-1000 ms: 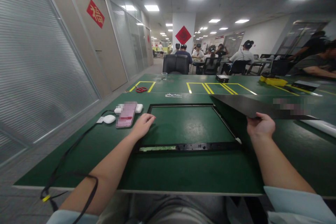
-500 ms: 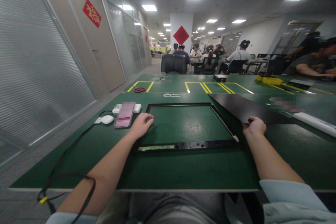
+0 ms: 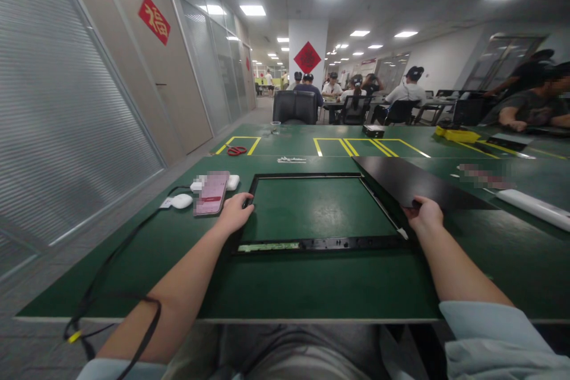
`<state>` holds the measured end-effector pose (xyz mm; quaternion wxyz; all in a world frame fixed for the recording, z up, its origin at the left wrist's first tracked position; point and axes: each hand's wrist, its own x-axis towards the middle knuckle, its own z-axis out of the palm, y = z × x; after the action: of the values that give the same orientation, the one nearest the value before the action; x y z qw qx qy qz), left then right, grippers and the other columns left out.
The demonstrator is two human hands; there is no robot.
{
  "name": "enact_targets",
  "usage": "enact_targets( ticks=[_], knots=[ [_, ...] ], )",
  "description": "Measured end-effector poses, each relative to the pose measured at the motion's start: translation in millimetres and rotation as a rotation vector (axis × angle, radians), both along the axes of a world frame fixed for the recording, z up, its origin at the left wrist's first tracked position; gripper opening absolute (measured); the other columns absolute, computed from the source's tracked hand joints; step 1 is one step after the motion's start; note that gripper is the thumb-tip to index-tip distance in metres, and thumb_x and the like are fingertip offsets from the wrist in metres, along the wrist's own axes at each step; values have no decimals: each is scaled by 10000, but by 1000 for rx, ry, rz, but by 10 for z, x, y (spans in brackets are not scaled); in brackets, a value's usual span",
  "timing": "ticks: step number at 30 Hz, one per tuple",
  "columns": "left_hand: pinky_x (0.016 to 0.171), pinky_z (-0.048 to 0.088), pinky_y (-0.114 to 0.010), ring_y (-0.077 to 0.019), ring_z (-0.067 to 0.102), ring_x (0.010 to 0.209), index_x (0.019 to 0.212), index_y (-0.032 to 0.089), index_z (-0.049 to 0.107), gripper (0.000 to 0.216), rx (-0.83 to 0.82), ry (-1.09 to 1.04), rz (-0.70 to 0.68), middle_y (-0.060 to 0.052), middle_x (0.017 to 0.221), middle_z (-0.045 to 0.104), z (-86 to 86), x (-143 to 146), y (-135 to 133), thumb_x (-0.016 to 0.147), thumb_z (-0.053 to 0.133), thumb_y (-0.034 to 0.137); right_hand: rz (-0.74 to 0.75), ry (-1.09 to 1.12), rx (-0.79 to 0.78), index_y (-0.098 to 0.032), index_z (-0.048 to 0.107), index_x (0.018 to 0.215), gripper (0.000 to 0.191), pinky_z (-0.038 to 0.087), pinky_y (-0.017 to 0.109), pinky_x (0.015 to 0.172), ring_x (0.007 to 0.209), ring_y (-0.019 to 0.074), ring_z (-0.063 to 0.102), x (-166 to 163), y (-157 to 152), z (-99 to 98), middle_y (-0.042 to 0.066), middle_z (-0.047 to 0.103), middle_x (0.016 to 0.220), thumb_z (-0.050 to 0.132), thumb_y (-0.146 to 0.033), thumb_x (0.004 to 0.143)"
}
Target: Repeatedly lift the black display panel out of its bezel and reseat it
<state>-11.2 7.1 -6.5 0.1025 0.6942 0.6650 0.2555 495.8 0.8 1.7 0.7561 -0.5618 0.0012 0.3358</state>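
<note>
A thin black rectangular frame [image 3: 351, 243] lies flat on the green table [image 3: 329, 291], with a pale green strip [image 3: 269, 246] along the left part of its near side. My left hand [image 3: 235, 214] is closed around the frame's left side, thumb toward the inside; some fingers are hidden. On the other side, my right hand [image 3: 425, 214] pinches the near edge of a flat black panel [image 3: 414, 181]. That panel slants beside the frame's right side, its far left corner by the frame's far right corner. A small white piece [image 3: 403, 233] sits at the frame's near right corner.
Left of the frame are a phone [image 3: 212, 193], a white rounded device [image 3: 181, 201] and a black cable [image 3: 120, 246]. Red scissors [image 3: 237, 151] and small white pieces [image 3: 291, 160] lie beyond. A white tube-like bar [image 3: 532, 208] is at right. People sit in the background.
My right hand has moved slightly left with the black panel, which now sits lower and closer to the frame. My left hand has closed on the frame's left side, and the frame has shifted slightly right.
</note>
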Motion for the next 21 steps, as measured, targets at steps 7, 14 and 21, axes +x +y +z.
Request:
enact_targets(
  ticks=[7,14,21],
  knots=[
    [1164,449,-488,-330,641,1297,1134,240,734,393,22,-26,-50,-86,1316,742,-36,-50,32,785,574,152,88,-12,22,-179,551,831,151,588,230,492,572,134,623,-26,2,-34,-4,610,716,566,-30,851],
    [1185,416,-483,-315,632,1307,1094,238,731,311,26,-14,-62,-94,1301,741,-29,-12,15,838,559,199,-13,-43,-8,-180,555,779,175,565,226,452,564,130,593,-69,-29,18,-20,588,693,609,-14,773],
    [1181,407,-483,-319,616,1322,1136,218,720,320,17,47,-87,-112,1317,726,-18,-1,1,856,564,225,-210,-130,-72,-212,488,729,216,411,172,343,549,102,531,-64,-79,91,-22,551,751,629,-55,774]
  ],
)
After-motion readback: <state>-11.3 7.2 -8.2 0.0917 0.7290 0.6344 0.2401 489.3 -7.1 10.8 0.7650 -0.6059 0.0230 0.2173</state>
